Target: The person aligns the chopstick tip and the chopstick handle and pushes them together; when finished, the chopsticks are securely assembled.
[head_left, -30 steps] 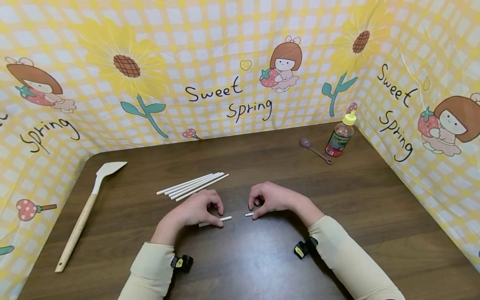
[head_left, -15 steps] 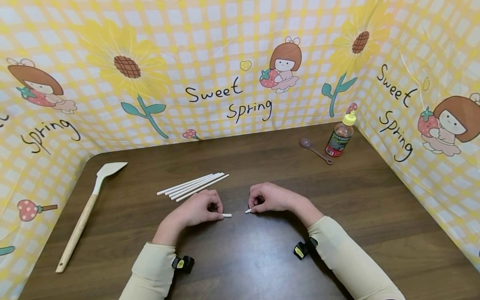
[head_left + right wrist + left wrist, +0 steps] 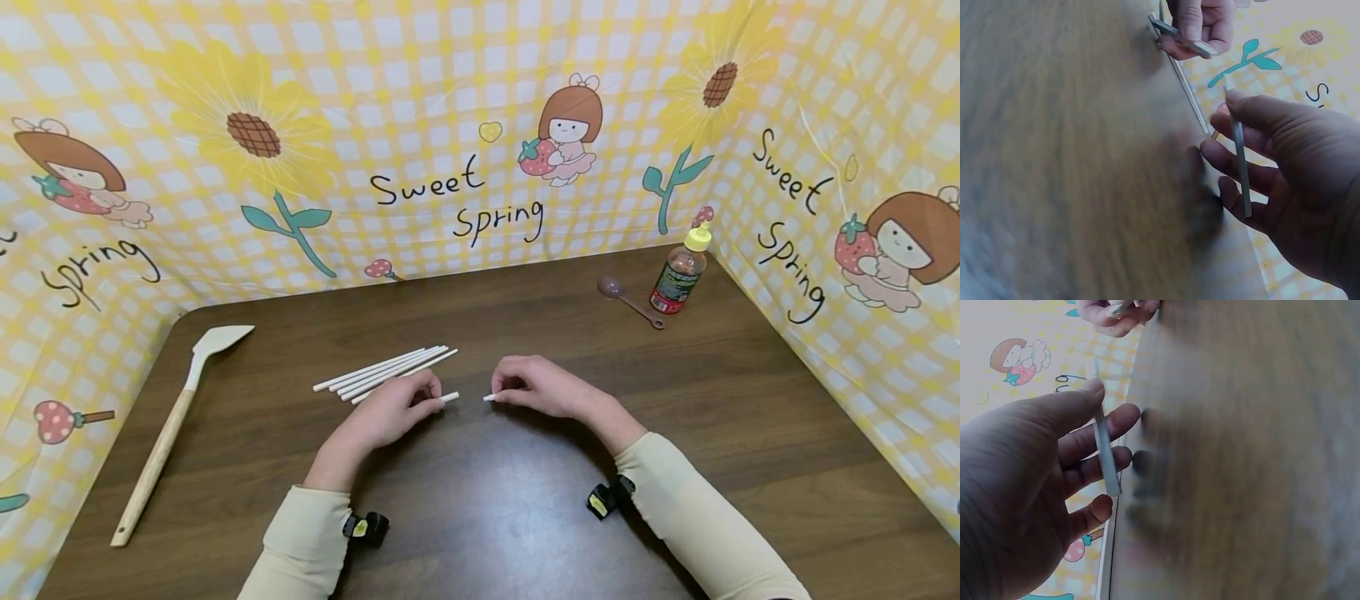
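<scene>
My left hand pinches a short white stick between thumb and fingers. The tip of this left stick pokes out toward the right in the head view, and more of its length crosses the fingers in the left wrist view. Facing it, my right hand pinches a second white stick, whose small end shows past the thumb in the head view. A gap separates the two stick ends. Just behind my left hand, several longer-looking white sticks lie side by side on the brown table.
A spatula with a wooden handle lies at the left. Toward the back right are a purplish spoon and a sauce bottle with a yellow cap. A patterned yellow cloth walls in the table's back and sides.
The fingers of both hands have come together on the white sticks. Both hands have then moved forward, away from the body, carrying the sticks with them. The stick pile and other things stay put.
</scene>
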The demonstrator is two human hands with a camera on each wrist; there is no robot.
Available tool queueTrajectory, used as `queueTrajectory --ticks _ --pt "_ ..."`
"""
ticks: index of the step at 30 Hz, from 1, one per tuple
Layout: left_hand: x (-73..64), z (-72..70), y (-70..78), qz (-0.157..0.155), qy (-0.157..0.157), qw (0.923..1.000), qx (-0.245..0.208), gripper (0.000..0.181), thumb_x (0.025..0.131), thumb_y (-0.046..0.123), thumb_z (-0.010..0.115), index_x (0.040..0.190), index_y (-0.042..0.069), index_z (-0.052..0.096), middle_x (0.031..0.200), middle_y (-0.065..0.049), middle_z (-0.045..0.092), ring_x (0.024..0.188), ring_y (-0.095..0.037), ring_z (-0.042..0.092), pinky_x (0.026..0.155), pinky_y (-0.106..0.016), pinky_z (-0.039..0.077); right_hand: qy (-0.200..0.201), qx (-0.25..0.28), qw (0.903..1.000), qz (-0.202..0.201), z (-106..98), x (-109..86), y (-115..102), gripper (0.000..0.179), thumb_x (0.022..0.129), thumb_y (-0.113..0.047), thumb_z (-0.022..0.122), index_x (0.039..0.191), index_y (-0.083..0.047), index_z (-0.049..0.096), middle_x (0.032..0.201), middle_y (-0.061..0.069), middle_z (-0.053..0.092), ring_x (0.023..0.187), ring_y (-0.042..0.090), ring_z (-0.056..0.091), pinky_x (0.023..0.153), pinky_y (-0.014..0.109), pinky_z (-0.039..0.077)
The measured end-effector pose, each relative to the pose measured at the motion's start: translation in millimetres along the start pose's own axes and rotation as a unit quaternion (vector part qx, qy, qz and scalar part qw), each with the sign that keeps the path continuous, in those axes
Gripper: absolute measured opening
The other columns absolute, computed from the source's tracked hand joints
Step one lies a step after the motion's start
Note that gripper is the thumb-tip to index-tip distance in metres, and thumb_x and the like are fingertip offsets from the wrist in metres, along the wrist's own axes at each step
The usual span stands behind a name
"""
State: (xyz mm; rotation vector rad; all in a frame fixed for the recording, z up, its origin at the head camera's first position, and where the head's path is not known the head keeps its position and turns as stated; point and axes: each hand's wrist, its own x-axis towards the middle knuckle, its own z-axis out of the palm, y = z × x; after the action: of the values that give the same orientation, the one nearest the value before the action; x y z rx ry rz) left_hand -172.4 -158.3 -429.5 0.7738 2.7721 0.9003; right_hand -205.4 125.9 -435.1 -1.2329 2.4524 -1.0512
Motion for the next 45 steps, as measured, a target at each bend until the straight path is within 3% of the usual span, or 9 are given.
queueTrajectory --ticks 6,11,18,23,31,45 --pt "-0.2 -1.0 0.3 0.003 0.010 0.9999 -0.004 0.011 0.098 0.014 0.068 0.097 0.016 0.057 0.077 0.009 0.060 0.067 -0.008 0.054 0.067 -0.033 0.046 -0.006 0.038 0.9990 0.024 -0.3 -1.4 0.1 0.004 0.102 -0.015 0.062 0.100 -0.012 0.064 0.082 -0.002 0.068 0.068 0.011 0.060 0.064 0.028 0.051" --pt "0.5 -0.1 -1.1 0.020 0.022 0.9995 -0.004 0.011 0.099 0.014 0.066 0.099 0.015 0.055 0.080 0.005 0.058 0.070 -0.011 0.052 0.069 -0.034 0.046 0.009 0.007 0.9998 0.018 1.1 -1.5 1.1 0.006 0.102 -0.019 0.063 0.102 -0.013 0.065 0.080 -0.006 0.066 0.074 0.008 0.061 0.069 0.028 0.049" --pt "1.3 2.5 -4.2 0.025 0.021 0.9995 -0.004 0.002 0.101 0.014 0.063 0.103 0.013 0.062 0.090 0.002 0.065 0.079 -0.012 0.057 0.076 -0.038 0.048 0.015 0.016 0.9995 0.022 3.5 -0.4 3.4 0.006 0.101 -0.019 0.064 0.103 -0.014 0.065 0.081 -0.005 0.066 0.074 0.006 0.060 0.070 0.028 0.050" --pt "1.6 3.0 -4.9 0.025 0.013 0.9996 -0.002 0.008 0.102 0.012 0.061 0.105 0.012 0.068 0.097 0.003 0.068 0.088 -0.013 0.061 0.083 -0.042 0.049 0.009 0.021 0.9988 0.043 5.0 1.1 4.1 0.006 0.100 -0.011 0.064 0.104 -0.015 0.066 0.085 -0.007 0.067 0.077 0.006 0.058 0.074 0.027 0.050" --pt "2.3 3.0 -3.8 0.017 0.000 0.9998 -0.006 0.008 0.102 0.013 0.061 0.106 0.013 0.068 0.098 0.003 0.068 0.089 -0.013 0.061 0.085 -0.042 0.049 0.011 0.012 0.9996 0.025 6.7 1.6 5.3 0.009 0.101 -0.011 0.064 0.105 -0.013 0.071 0.086 -0.007 0.068 0.075 0.004 0.059 0.073 0.026 0.051" --pt "3.8 5.2 0.4 0.023 0.009 0.9996 -0.009 0.008 0.102 0.013 0.062 0.105 0.013 0.069 0.098 0.003 0.069 0.086 -0.012 0.060 0.082 -0.040 0.049 0.037 -0.001 0.9989 0.030 12.9 3.4 5.0 0.010 0.101 -0.017 0.064 0.108 -0.016 0.072 0.088 -0.009 0.069 0.076 0.005 0.057 0.074 0.028 0.049"
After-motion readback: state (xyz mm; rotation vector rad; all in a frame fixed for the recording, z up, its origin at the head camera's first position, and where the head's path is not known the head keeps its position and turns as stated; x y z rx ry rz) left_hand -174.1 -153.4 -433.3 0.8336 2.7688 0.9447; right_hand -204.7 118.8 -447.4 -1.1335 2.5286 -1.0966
